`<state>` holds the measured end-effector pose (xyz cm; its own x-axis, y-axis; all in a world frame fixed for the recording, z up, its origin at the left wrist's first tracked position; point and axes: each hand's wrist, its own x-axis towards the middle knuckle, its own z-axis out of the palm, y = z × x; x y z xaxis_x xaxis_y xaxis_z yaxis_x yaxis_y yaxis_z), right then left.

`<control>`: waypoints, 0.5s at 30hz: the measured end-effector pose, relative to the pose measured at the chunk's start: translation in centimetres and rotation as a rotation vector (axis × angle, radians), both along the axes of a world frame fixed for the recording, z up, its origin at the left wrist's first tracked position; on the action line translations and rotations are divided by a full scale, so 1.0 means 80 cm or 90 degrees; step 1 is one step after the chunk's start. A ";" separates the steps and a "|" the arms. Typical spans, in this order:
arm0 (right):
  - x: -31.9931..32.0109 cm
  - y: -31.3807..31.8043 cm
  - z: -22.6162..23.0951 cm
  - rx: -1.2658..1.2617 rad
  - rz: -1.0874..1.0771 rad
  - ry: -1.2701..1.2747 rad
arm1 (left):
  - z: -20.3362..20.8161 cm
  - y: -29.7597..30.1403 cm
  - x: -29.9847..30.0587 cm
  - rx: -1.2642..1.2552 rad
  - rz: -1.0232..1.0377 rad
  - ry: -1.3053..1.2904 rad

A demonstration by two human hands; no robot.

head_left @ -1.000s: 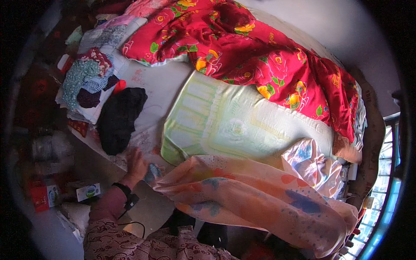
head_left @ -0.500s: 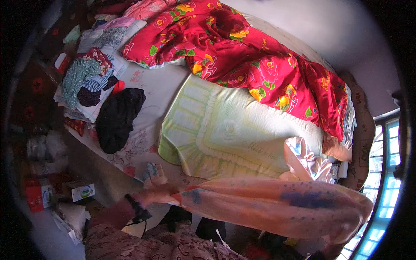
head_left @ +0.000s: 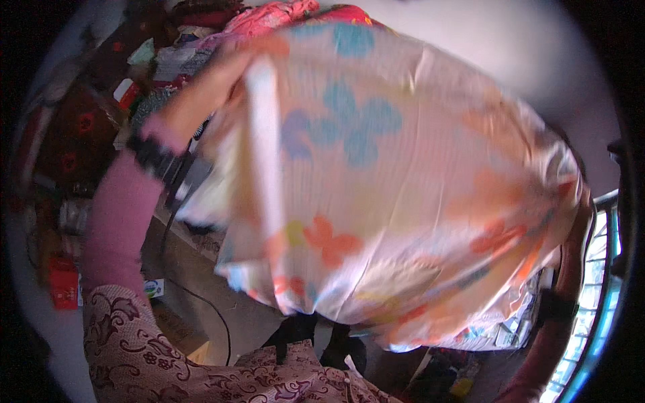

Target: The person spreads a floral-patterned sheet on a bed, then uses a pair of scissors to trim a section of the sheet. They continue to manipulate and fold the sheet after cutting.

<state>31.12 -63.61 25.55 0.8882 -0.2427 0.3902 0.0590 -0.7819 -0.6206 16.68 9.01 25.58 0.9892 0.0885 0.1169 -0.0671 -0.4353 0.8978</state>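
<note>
Between spread hands, thin creased cloth, rounded petal print

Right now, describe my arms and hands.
Your left hand is bare; its wrist wears a bulky black band, apparently with a thin dark cable. The left sleeve is plain mauve, scroll-patterned higher up. A dark band circles the right wrist; the right sleeve looks mauve in shadow.

A mauve left sleeve meets a black wristband. Below the sleeve, a pale garment bears maroon floral scrolls.
</note>
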 end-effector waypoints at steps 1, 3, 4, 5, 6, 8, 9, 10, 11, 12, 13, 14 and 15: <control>0.022 0.011 0.001 -0.049 -0.019 -0.005 | -0.003 -0.009 0.036 -0.035 0.046 -0.028; 0.059 0.030 0.000 -0.076 -0.027 -0.036 | -0.019 -0.026 0.094 0.020 -0.010 -0.047; 0.070 0.041 0.000 -0.052 0.012 -0.058 | -0.027 -0.030 0.113 0.022 -0.029 -0.048; 0.088 0.051 -0.005 -0.120 0.005 -0.076 | -0.038 -0.037 0.132 0.008 -0.036 -0.044; 0.103 0.063 -0.015 -0.164 0.004 -0.098 | -0.045 -0.040 0.150 -0.007 -0.047 -0.038; 0.123 0.083 -0.035 -0.173 0.037 -0.100 | -0.057 -0.045 0.178 -0.039 -0.074 -0.027; 0.132 0.091 -0.048 -0.176 0.048 -0.078 | -0.061 -0.045 0.191 -0.052 -0.088 -0.019; 0.141 0.099 -0.063 -0.159 0.082 -0.059 | -0.068 -0.043 0.199 -0.060 -0.099 -0.012; 0.148 0.101 -0.071 -0.166 0.099 -0.061 | -0.073 -0.038 0.209 -0.072 -0.108 -0.020; 0.148 0.107 -0.089 -0.181 0.126 -0.042 | -0.081 -0.035 0.211 -0.084 -0.119 -0.007; 0.151 0.109 -0.110 -0.196 0.149 -0.017 | -0.093 -0.028 0.219 -0.097 -0.133 0.017; 0.148 0.109 -0.127 -0.244 0.166 -0.008 | -0.108 -0.024 0.219 -0.100 -0.143 0.037; 0.142 0.109 -0.147 -0.294 0.183 0.005 | -0.130 -0.017 0.211 -0.080 -0.141 0.054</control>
